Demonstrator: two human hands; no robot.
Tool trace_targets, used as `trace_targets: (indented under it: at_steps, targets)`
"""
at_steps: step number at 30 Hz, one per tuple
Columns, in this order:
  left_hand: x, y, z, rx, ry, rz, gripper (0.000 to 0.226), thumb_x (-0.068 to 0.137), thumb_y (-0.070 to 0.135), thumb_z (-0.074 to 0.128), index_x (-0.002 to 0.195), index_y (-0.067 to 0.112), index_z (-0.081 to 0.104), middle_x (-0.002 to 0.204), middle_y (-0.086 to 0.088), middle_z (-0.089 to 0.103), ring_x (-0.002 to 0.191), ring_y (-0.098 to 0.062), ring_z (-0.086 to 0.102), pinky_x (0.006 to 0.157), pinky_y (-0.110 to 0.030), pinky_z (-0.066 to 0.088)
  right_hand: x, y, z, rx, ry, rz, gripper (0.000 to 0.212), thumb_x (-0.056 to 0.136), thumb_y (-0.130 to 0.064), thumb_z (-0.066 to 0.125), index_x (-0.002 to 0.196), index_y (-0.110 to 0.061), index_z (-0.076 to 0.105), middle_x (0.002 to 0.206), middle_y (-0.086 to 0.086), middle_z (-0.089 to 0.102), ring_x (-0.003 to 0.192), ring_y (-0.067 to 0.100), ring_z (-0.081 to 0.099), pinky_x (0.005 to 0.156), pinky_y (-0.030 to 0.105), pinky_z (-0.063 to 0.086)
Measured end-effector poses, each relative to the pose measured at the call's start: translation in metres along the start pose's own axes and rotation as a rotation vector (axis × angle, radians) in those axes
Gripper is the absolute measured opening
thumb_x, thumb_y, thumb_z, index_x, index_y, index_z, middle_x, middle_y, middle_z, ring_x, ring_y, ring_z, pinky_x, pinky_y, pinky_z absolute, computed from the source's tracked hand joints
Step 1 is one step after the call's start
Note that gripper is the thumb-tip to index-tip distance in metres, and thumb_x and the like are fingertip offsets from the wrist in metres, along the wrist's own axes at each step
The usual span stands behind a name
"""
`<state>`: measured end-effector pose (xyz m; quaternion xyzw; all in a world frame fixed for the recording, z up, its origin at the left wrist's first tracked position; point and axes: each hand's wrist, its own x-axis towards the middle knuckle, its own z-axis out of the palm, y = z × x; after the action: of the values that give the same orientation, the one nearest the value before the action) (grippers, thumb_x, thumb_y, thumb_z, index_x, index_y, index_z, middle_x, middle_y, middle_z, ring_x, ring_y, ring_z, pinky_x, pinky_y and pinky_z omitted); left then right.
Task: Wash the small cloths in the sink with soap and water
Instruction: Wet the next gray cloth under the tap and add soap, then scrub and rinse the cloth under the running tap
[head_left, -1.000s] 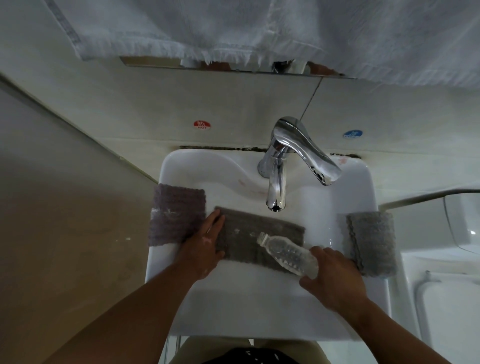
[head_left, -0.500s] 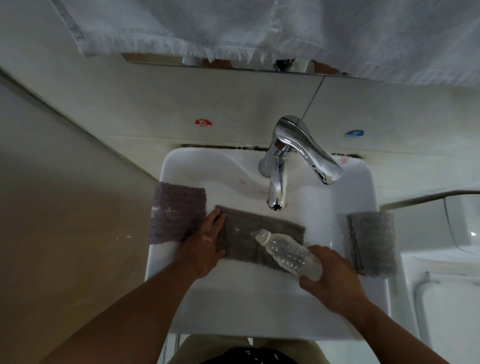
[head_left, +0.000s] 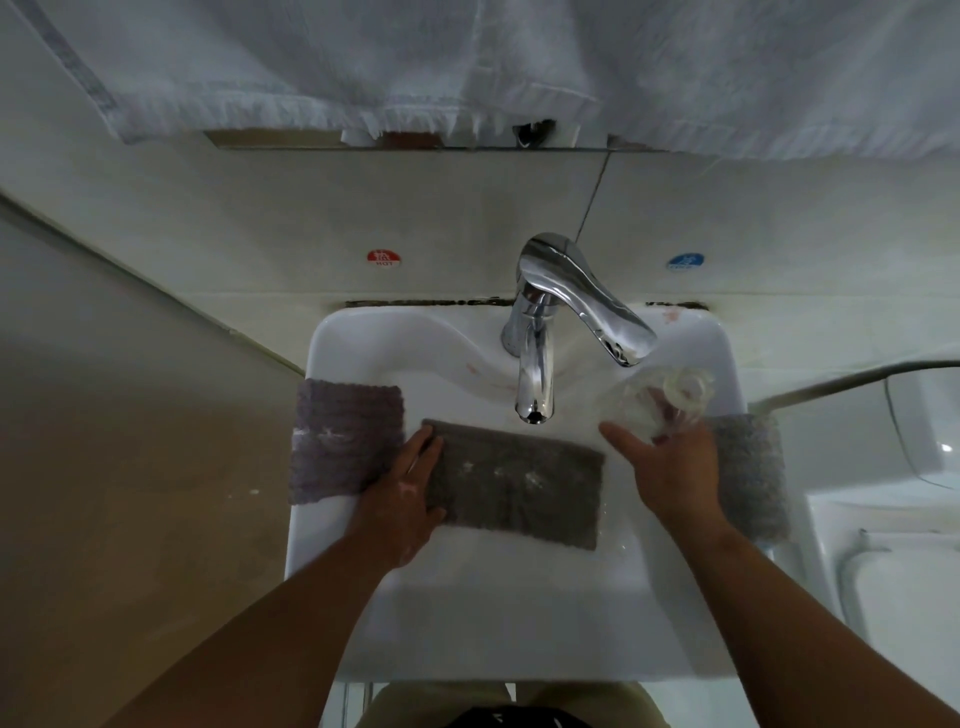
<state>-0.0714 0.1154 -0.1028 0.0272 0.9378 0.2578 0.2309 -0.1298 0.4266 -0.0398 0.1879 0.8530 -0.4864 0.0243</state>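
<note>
Fingers: left hand (head_left: 402, 499) flat on cloth (head_left: 514, 483); right hand (head_left: 670, 467) curled round bottle (head_left: 654, 405) | bottle lifted off cloth toward rim | soaping likely done, scrubbing next

Both forearms I see are bare from the bottom edge of the frame to the wrists, with no sleeves, watch, bracelet or gloves. My left grip (head_left: 402, 501) has pale whitish smears across its back and knuckles. My right grip (head_left: 675, 467) wears no rings that I can make out. Low at centre, khaki-beige trousers (head_left: 441, 701) show, with a dark garment's hem (head_left: 519, 719) over them.
</note>
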Motion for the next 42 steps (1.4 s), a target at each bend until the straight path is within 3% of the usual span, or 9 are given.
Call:
trace_targets:
  at_steps: [4,11,15,19,24,28,34,38,42]
  targets:
    - [-0.001,-0.002,0.003,-0.003,0.013,0.023,0.102,0.085,0.027,0.078,0.16,0.025,0.008,0.159,0.025,-0.019,0.148,-0.022,0.029,0.117,-0.033,0.033,0.024,-0.005,0.008,0.058,0.087,0.014,0.058,0.071,-0.023,0.092,0.12,-0.012,0.064,0.103,-0.004,0.067,0.088,0.011,0.064,0.068,-0.002,0.041]
    - [-0.001,-0.007,0.007,-0.002,0.028,0.041,0.103,0.084,0.026,0.079,0.16,0.022,0.01,0.161,0.02,-0.016,0.147,-0.023,0.03,0.113,-0.029,0.033,0.026,0.005,0.016,0.121,0.076,0.039,0.062,0.07,-0.023,0.092,0.122,-0.011,0.061,0.113,0.003,0.07,0.103,0.016,0.067,0.084,0.005,0.049]
    - [0.0,-0.009,0.006,-0.003,0.03,0.039,0.093,0.088,0.026,0.072,0.16,0.021,0.013,0.164,0.015,-0.009,0.129,-0.024,0.052,0.103,-0.033,0.052,0.007,0.009,0.018,0.162,0.088,0.18,0.07,0.077,-0.013,0.086,0.136,-0.016,0.048,0.134,0.004,0.058,0.121,0.019,0.058,0.104,0.029,0.049]
    - [0.006,0.0,0.0,0.02,0.179,0.044,0.066,0.099,0.02,0.056,0.157,0.02,0.023,0.166,0.0,0.014,0.106,-0.022,0.063,0.084,-0.037,0.061,-0.037,0.023,0.027,-0.132,0.034,0.073,0.051,0.084,-0.008,0.075,0.131,-0.015,0.055,0.126,0.005,0.057,0.115,0.02,0.057,0.093,0.034,0.051]
    - [0.022,0.015,-0.01,0.15,0.089,-0.002,0.065,0.097,0.029,0.06,0.154,0.02,0.03,0.159,0.001,0.022,0.125,-0.022,0.051,0.101,-0.039,0.053,-0.047,0.032,0.037,-0.578,-0.338,-0.162,0.056,0.089,-0.026,0.065,0.142,-0.03,0.046,0.148,0.0,0.04,0.135,0.023,0.039,0.108,0.042,0.045]
    - [0.019,0.023,-0.011,0.18,0.14,-0.042,0.05,0.092,0.028,0.066,0.139,0.016,0.051,0.131,-0.008,0.053,0.114,-0.029,0.056,0.089,-0.043,0.056,-0.045,0.03,0.04,-0.688,-0.436,-0.148,0.056,0.087,-0.034,0.063,0.14,-0.032,0.044,0.132,0.0,0.045,0.121,0.023,0.046,0.095,0.037,0.05]
    - [0.012,0.033,-0.009,0.138,0.026,-0.173,0.018,0.097,0.034,0.057,0.106,0.019,0.059,0.104,-0.004,0.063,0.094,-0.022,0.058,0.081,-0.034,0.051,-0.044,0.028,0.041,-0.655,-0.435,0.028,0.021,0.089,-0.032,0.062,0.108,-0.026,0.057,0.096,-0.004,0.064,0.087,0.019,0.062,0.072,0.03,0.048]
    - [0.007,0.04,-0.015,-0.188,-0.016,-0.237,0.013,0.091,0.022,0.065,0.083,0.021,0.055,0.081,0.003,0.058,0.073,-0.016,0.053,0.06,-0.025,0.038,-0.039,0.029,0.036,-0.539,-0.505,0.067,0.007,0.087,-0.026,0.065,0.09,-0.02,0.063,0.082,-0.004,0.065,0.075,0.015,0.061,0.07,0.031,0.053]
    - [0.001,0.049,-0.017,-0.61,-0.066,-0.349,0.015,0.09,0.015,0.064,0.079,0.014,0.054,0.073,0.001,0.057,0.068,-0.013,0.05,0.058,-0.021,0.039,-0.039,0.026,0.031,-0.273,-0.538,0.203,0.005,0.094,-0.019,0.06,0.092,-0.02,0.056,0.078,-0.003,0.064,0.069,0.013,0.059,0.059,0.028,0.045]
